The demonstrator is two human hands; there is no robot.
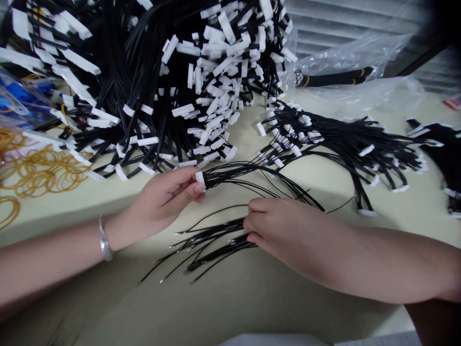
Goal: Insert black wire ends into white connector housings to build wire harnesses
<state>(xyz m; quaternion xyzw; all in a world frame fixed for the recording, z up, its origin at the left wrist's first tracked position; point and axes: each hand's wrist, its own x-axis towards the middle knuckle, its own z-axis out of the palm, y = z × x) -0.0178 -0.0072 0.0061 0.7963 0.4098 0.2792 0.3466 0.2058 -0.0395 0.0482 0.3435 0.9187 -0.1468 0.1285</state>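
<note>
Between the thumb and fingers of my left hand is a white connector with many thin black wires running from it to the right. The wires arc over toward my right hand. Its fingers are pinched on or against a bundle of loose black wires that lies over the table. Small metal terminals tip the left ends of that bundle, fanned out below my left hand. My right fingertips partly hide where the wires pass, so I cannot tell how many are gripped.
A large heap of black cables with white connectors fills the back. Right of it lie a smaller cable pile and a clear plastic bag. Yellow rubber bands are at the left, and more black cables lie at the right edge.
</note>
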